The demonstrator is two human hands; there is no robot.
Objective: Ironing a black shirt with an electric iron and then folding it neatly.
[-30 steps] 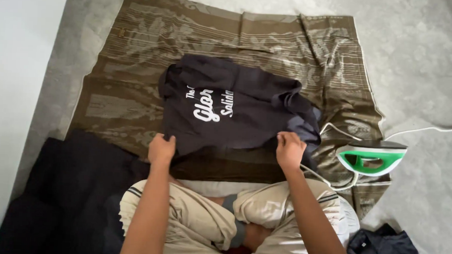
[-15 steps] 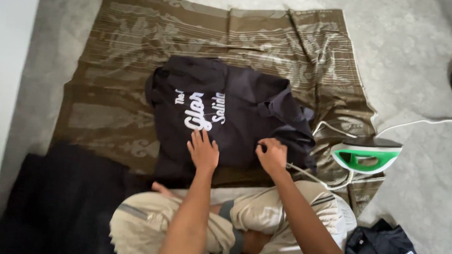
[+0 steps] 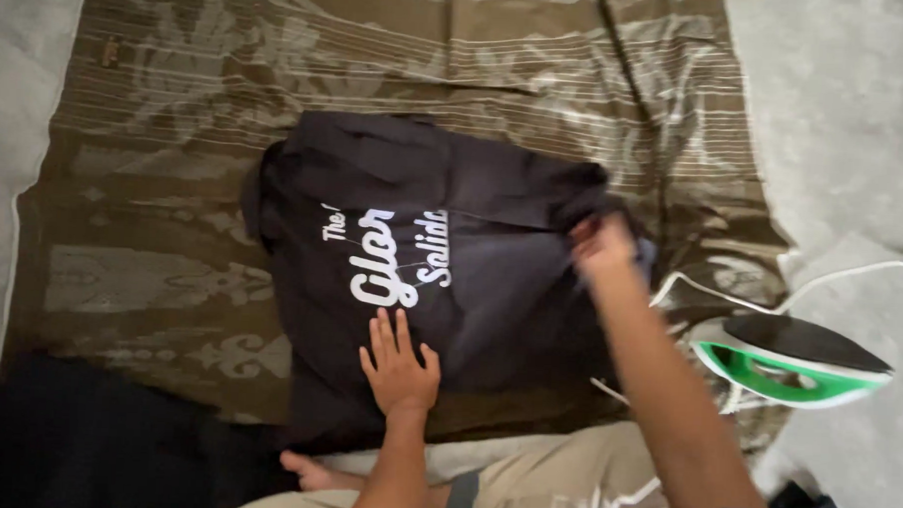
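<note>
On the middle of a brown patterned cloth [image 3: 174, 174] spread over the floor lies a dark folded shirt [image 3: 473, 215] with white lettering on its upper face. It sits a little right of the cloth's centre, its near edge close to the person's knees.

Of the two hands, the left hand [image 3: 400, 364] lies flat and open on the near part of the shirt, fingers spread, just below the lettering; it grips nothing and only presses on the fabric. The right hand [image 3: 602, 244] is at the shirt's far right corner, where the fabric bunches up. It is blurred, so I cannot tell whether its fingers have closed on the cloth or merely touch it.

Just right of the right forearm, a green and white iron [image 3: 790, 361] lies on the edge of the brown cloth, apart from the shirt. Its white cord [image 3: 851, 270] runs off to the right across the pale floor [image 3: 846, 118]. At the bottom left, another dark garment [image 3: 85, 442] lies heaped beside the person's light trousers [image 3: 554, 483].
</note>
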